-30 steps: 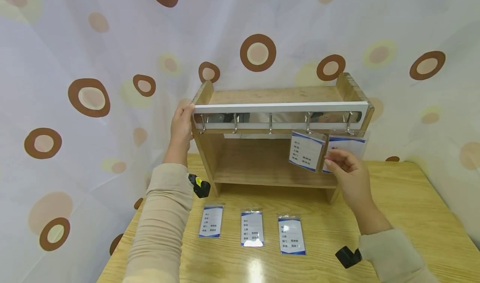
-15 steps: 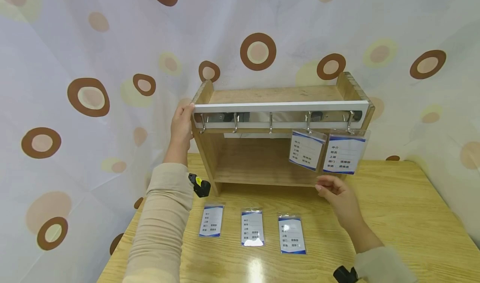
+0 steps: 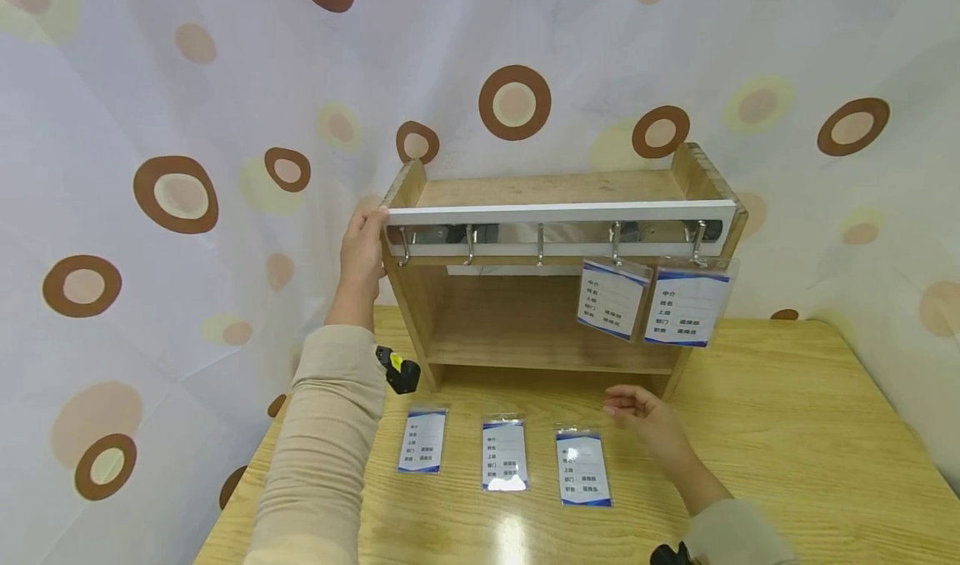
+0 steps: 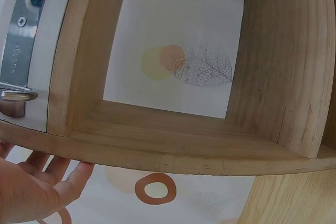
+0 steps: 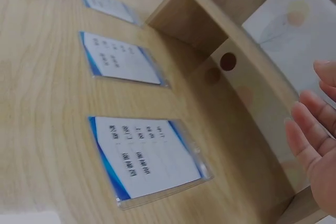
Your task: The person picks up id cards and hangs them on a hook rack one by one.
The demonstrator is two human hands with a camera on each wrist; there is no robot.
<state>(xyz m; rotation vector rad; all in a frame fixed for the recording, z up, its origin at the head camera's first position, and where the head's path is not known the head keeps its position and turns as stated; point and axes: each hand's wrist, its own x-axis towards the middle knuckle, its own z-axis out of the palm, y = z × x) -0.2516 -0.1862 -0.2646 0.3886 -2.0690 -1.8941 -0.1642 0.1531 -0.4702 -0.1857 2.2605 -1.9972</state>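
Observation:
My left hand (image 3: 362, 248) holds the upper left side of a wooden shelf (image 3: 555, 357); in the left wrist view its fingertips meet the side panel (image 4: 157, 153). Two clear badge holders with white and blue cards, the left one (image 3: 613, 300) and the right one (image 3: 686, 308), hang from the two rightmost hooks. Above the table, below these, my right hand (image 3: 645, 419) is free, fingers loosely bent. Closest to it lies a badge holder (image 3: 583, 469); farther left lie a middle badge holder (image 3: 505, 454) and a left one (image 3: 423, 442).
A white strip with a metal hook rail (image 3: 510, 234) runs along the shelf's top front; its three left hooks bear nothing. The shelf stands on a light wooden table (image 3: 795, 432). A dotted cloth (image 3: 585, 40) hangs behind.
My right hand has left the hanging badge holder at the right and come down and leftward, toward the nearest badge holder on the table. My left hand stays on the shelf.

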